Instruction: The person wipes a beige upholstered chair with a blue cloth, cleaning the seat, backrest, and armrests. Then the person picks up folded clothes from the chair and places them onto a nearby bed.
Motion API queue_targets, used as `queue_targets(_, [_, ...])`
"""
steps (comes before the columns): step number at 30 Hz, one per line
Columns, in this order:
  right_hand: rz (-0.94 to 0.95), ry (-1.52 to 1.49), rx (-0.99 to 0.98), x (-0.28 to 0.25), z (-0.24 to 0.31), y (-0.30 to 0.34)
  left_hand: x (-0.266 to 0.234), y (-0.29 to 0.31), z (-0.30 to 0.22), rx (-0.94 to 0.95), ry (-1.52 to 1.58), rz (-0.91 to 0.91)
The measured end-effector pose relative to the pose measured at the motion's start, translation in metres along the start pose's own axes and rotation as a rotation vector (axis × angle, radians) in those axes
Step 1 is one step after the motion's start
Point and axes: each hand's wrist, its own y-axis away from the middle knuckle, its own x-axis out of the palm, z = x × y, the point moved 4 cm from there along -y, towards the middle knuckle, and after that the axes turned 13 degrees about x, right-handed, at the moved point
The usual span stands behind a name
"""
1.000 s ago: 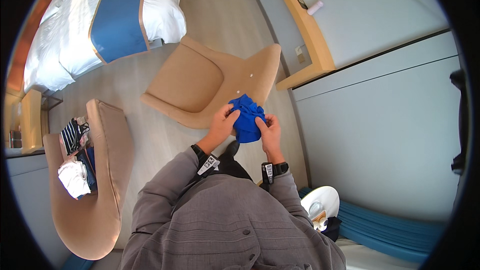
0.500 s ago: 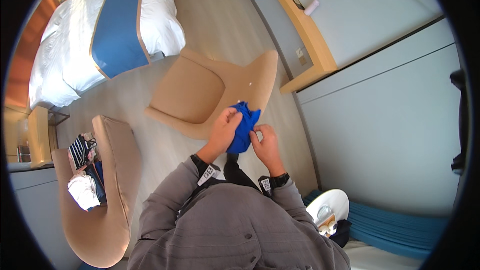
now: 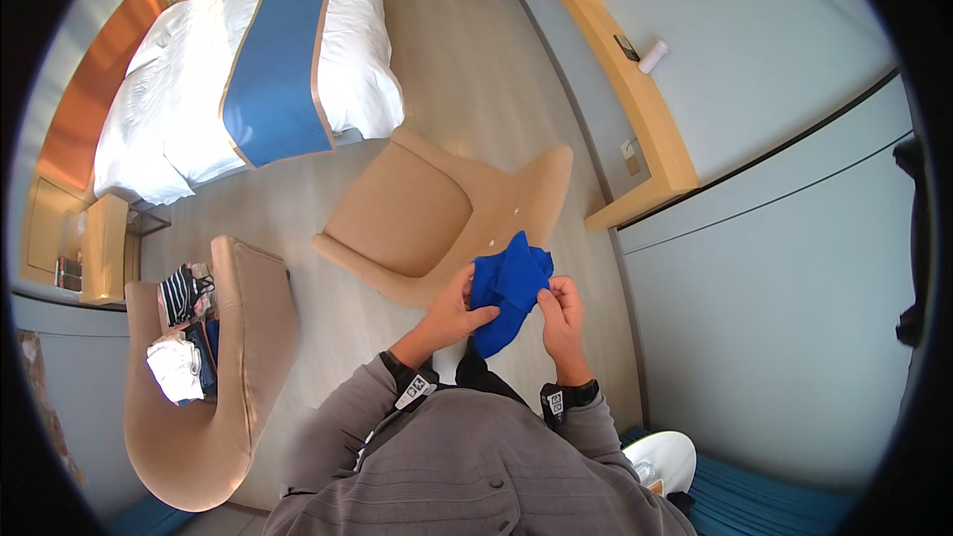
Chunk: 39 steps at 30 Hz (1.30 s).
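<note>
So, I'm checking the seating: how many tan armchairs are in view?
2: the front armchair, beyond the blue cloth, and the left armchair, with clothes on it.

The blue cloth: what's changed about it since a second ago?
The blue cloth, bunched and ruffled before, is now flatter, a point sticking up at its far end. The left hand and right hand still hold it. The clothes on the armchair look unchanged.

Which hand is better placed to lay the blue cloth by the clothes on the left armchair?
Probably the left hand: it is nearer the clothes on that armchair and holds the blue cloth from that side, while the right hand holds its far edge.
</note>
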Motion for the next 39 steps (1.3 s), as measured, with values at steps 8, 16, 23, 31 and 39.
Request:
queue_targets(8, [0.019,0.032,-0.107,-0.011,0.049,0.013,0.024,-0.010,-0.034,0.492,-0.676,-0.003])
queue_targets(16, [-0.069,0.205,-0.128,-0.037,0.056,0.005,0.049,-0.026,-0.026,0.107,-0.618,0.129])
queue_targets(23, [0.134,-0.323,0.090,-0.064,0.053,-0.003,0.065,-0.033,-0.018,0.025,-0.189,0.150])
queue_targets(31, [0.186,-0.508,0.237,-0.063,0.059,-0.011,0.077,-0.043,-0.018,0.082,0.031,0.184])
queue_targets(39, [0.275,-0.475,0.292,-0.065,0.047,-0.036,0.068,-0.050,0.000,-0.185,0.505,-0.016])
